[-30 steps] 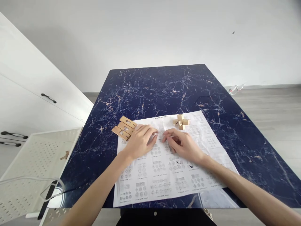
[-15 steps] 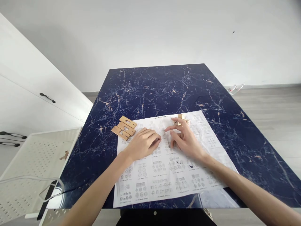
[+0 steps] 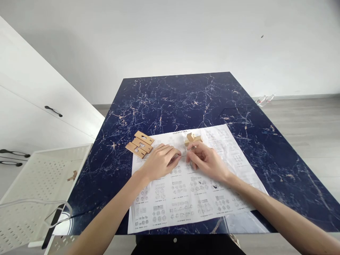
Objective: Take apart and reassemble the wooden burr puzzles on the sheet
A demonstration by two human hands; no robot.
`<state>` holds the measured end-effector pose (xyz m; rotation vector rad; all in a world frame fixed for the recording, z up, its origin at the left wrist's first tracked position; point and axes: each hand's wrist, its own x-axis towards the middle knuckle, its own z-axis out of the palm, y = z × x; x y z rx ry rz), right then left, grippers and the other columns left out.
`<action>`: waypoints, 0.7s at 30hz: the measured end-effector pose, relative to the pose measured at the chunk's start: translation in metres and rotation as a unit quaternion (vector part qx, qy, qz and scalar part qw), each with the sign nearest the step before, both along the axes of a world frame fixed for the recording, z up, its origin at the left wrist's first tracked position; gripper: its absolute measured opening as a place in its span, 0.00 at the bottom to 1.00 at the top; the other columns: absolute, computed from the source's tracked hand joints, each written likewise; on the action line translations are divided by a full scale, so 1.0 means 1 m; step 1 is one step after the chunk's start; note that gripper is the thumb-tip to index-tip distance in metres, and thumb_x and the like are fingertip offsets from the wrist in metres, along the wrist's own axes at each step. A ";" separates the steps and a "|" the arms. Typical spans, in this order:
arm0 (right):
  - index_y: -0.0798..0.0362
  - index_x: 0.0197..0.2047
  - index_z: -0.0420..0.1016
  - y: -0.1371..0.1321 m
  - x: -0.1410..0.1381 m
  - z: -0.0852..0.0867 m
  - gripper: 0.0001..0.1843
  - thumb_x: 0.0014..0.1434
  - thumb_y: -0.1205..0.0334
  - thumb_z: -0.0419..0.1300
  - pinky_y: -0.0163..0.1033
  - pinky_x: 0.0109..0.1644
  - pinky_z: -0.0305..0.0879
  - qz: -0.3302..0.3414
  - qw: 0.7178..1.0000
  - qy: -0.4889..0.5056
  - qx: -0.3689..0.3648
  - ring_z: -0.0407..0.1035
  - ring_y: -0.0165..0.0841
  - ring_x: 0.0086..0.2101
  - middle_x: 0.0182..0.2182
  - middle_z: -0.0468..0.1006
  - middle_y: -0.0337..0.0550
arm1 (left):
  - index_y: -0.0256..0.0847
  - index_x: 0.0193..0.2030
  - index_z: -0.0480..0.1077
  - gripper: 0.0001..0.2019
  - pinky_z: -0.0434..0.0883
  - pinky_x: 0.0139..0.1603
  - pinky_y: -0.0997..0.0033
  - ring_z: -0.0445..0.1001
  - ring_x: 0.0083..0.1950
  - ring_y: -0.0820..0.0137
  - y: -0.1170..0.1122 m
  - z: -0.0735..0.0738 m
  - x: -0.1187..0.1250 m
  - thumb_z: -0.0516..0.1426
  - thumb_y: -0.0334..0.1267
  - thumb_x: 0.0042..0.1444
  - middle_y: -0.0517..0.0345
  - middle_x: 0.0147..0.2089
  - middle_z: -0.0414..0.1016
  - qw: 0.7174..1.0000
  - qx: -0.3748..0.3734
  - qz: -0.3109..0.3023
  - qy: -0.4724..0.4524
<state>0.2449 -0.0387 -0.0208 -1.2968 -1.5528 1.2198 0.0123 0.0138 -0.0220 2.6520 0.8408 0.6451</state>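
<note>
On the left of a printed paper sheet [image 3: 159, 209], my left hand [image 3: 162, 161] rests with loosely bent fingers and a gap between index finger and thumb. I see nothing in it. My right hand [image 3: 204, 161] is closed, its thumb and fingers at the near end of a cross-shaped wooden block puzzle [image 3: 191, 137]. Part of the puzzle is hidden behind those fingers. Beyond my left hand lie several flat wooden pieces with cut-outs [image 3: 140, 144], marked with numbers, overlapping the sheet's upper left edge.
The sheet, covered with small diagrams, lies on a dark blue marbled table [image 3: 172, 102]. A white perforated cart [image 3: 39, 170] stands at the left, with a small wooden piece [image 3: 72, 175] and a white cable [image 3: 39, 201]. Clear plastic bottles [image 3: 265, 100] are on the floor at the right.
The wooden puzzle has shifted left and turned. My right hand's fingers, spread before, have curled in around its near end. My left hand has stayed in place.
</note>
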 end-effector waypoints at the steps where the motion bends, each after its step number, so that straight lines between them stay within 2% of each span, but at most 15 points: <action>1: 0.48 0.48 0.70 -0.001 0.000 0.000 0.09 0.74 0.53 0.58 0.38 0.27 0.64 0.007 1.000 -0.002 0.002 0.69 0.29 0.22 0.29 0.82 0.39 | 0.41 0.49 0.73 0.08 0.74 0.46 0.59 0.80 0.39 0.64 0.000 0.000 0.000 0.54 0.41 0.77 0.57 0.38 0.81 1.000 -0.004 0.010 -0.005; 6: 0.47 0.43 0.70 -0.003 0.003 0.003 0.10 0.74 0.51 0.58 0.38 0.24 0.61 0.059 0.998 0.003 -0.003 0.64 0.28 0.20 0.25 0.80 0.36 | 0.42 0.61 0.66 0.15 0.76 0.47 0.57 0.81 0.43 0.61 -0.001 0.000 -0.003 0.54 0.48 0.77 0.55 0.43 0.80 0.997 -0.040 0.056 -0.022; 11: 0.47 0.44 0.69 -0.002 0.001 0.004 0.12 0.75 0.48 0.57 0.37 0.23 0.62 0.087 0.996 0.011 -0.016 0.64 0.27 0.18 0.24 0.79 0.34 | 0.45 0.71 0.59 0.21 0.77 0.49 0.56 0.81 0.47 0.60 -0.001 0.001 -0.004 0.54 0.49 0.77 0.53 0.49 0.80 0.995 -0.072 0.064 -0.021; 17: 0.46 0.60 0.72 0.000 0.000 0.002 0.16 0.76 0.48 0.57 0.39 0.26 0.69 0.046 0.999 0.021 -0.013 0.71 0.29 0.20 0.28 0.80 0.36 | 0.44 0.68 0.63 0.16 0.77 0.53 0.55 0.80 0.51 0.58 -0.001 0.004 -0.002 0.54 0.44 0.78 0.52 0.52 0.80 0.998 -0.052 0.026 0.011; 21: 0.46 0.59 0.72 0.000 0.000 -0.001 0.15 0.76 0.50 0.58 0.39 0.27 0.69 0.025 0.999 0.019 -0.012 0.73 0.30 0.22 0.32 0.82 0.38 | 0.44 0.64 0.65 0.14 0.76 0.53 0.54 0.80 0.49 0.59 -0.001 0.004 -0.002 0.54 0.43 0.78 0.53 0.50 0.79 0.998 -0.053 0.031 0.001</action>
